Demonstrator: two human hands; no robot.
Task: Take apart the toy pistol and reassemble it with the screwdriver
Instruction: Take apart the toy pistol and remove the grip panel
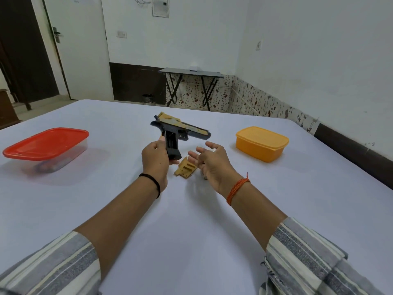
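A black toy pistol with a tan slide is held upright above the table, barrel pointing right. My left hand grips the bottom of its open black grip frame. A tan grip panel lies on the table just below the pistol, inner side up. My right hand hovers beside that panel with fingers spread and palm turned left, holding nothing. A small dark bit, maybe a screw, peeks out under the right hand. No screwdriver is visible.
A clear box with a red lid stands at the left of the white table, with dark items inside. An orange lidded box stands at the right. A folding table is by the far wall.
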